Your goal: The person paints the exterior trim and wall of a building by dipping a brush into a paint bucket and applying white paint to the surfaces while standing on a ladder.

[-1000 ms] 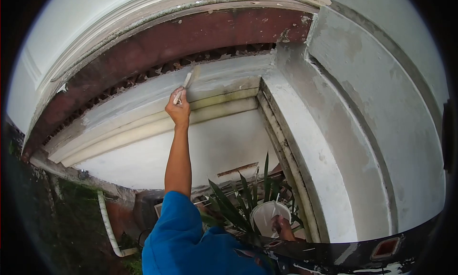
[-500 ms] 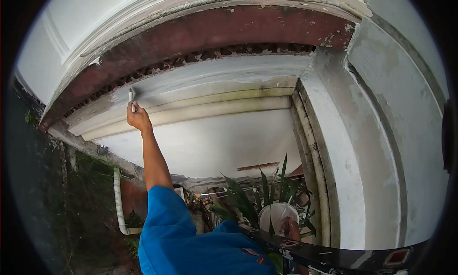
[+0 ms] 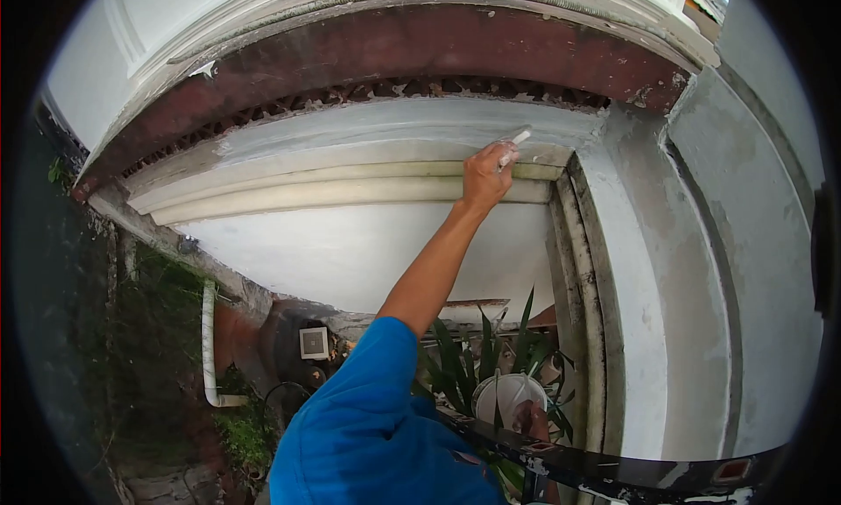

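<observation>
My left hand [image 3: 487, 179] is closed around a small, pale-handled paintbrush [image 3: 520, 139], at the right part of a grey-white painted ledge [image 3: 368, 130]. The brush tip points up and right against that ledge; its bristles are hard to make out. Low on the right, my right hand [image 3: 530, 416] grips the near rim of a white bucket [image 3: 512, 388]. The black railing partly hides my right forearm, and the bucket's contents cannot be made out.
A dark red beam [image 3: 377, 45] runs above the ledge, with pale mouldings [image 3: 350, 190] below. A chipped black railing [image 3: 613, 472] crosses the lower right. Leafy plants [image 3: 451, 356] surround the bucket. A white pipe [image 3: 208, 343] stands at lower left; a grey wall [image 3: 736, 155] rises right.
My left hand has swept the paintbrush from the left part of the ledge far to the right. My right hand stays at the bucket. The view has shifted slightly.
</observation>
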Tool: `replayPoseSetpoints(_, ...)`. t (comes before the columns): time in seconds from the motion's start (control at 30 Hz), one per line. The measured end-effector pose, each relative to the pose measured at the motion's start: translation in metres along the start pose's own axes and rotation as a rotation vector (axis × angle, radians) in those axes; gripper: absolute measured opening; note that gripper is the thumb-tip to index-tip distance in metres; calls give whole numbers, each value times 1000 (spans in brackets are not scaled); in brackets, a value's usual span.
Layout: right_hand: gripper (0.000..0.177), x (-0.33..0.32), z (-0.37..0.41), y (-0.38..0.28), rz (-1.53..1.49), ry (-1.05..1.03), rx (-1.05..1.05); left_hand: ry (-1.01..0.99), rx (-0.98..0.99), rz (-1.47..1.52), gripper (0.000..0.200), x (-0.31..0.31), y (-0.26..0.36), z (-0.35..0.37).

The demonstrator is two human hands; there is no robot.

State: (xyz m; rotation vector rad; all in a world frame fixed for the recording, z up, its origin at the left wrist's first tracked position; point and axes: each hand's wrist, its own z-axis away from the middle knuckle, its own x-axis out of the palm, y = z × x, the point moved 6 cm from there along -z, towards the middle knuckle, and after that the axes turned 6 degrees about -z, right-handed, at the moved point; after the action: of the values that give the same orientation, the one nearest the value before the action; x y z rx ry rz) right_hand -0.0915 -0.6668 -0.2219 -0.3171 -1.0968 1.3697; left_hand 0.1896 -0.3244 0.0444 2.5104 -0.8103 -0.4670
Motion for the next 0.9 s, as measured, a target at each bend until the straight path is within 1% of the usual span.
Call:
replayPoseSetpoints(0.07, 63, 0, 1, -1, 15, -8, 8, -89, 50, 126, 13, 9, 23, 3)
replayPoseSetpoints(0.1, 63, 0, 1, -1, 19, -4, 6, -80, 62, 134, 13, -1, 27, 3)
replayPoseSetpoints(0.17, 62, -4, 4, -2, 23, 11, 1, -66, 85, 154, 14, -27, 29, 2)
replayPoseSetpoints(0.23, 62, -4, 4, -3, 9, -15, 14, -20, 71, 41, 15, -78, 19, -2)
replayPoseSetpoints(0.27, 62, -3, 3, -2, -1, -29, 19, 11, 74, -40, 15, -106, 7, -4)
replayPoseSetpoints(0.33, 62, -2, 1, 3, -12, -38, 26, 152, 104, -272, 15, -172, -30, -8)
replayPoseSetpoints(0.37, 62, -1, 0, 5, -18, -43, 30, 145, 141, -415, 15, -207, -39, -14)
replayPoseSetpoints(0.43, 59, 2, -1, 5, -37, -50, 39, 172, 115, -712, 11, -274, -64, -26)
replayPoseSetpoints(0.47, 58, 3, 1, 6, -49, -51, 44, 105, 60, -861, 8, -303, -74, -35)
replayPoseSetpoints(0.53, 59, 2, 1, 6, -62, -54, 46, -15, -80, -1201, 13, -360, -118, -49)
replayPoseSetpoints(0.57, 59, 2, 0, 6, -69, -53, 42, -129, -189, -1343, 14, -385, -148, -57)
replayPoseSetpoints(0.6, 59, 0, 1, 7, -61, -44, 34, -194, -203, -1393, 13, -402, -169, -62)
replayPoseSetpoints(0.63, 60, 0, 0, 7, -54, -34, 24, -240, -264, -1413, 16, -414, -185, -65)
replayPoseSetpoints(0.67, 60, 2, -1, 7, -46, -27, 14, -294, -311, -1437, 19, -423, -204, -66)
replayPoseSetpoints(0.73, 56, 8, -4, 6, -37, 10, -5, -396, -319, -1504, 21, -406, -215, -70)
replayPoseSetpoints(0.77, 54, 8, -1, 5, -25, 26, -5, -392, -316, -1506, 21, -391, -216, -69)
replayPoseSetpoints(0.83, 53, 4, -3, 5, -35, 6, -21, -352, -276, -1457, 21, -334, -198, -74)
replayPoseSetpoints(0.9, 52, 1, -3, 10, -51, -7, -3, -317, -206, -1365, 20, -277, -177, -61)
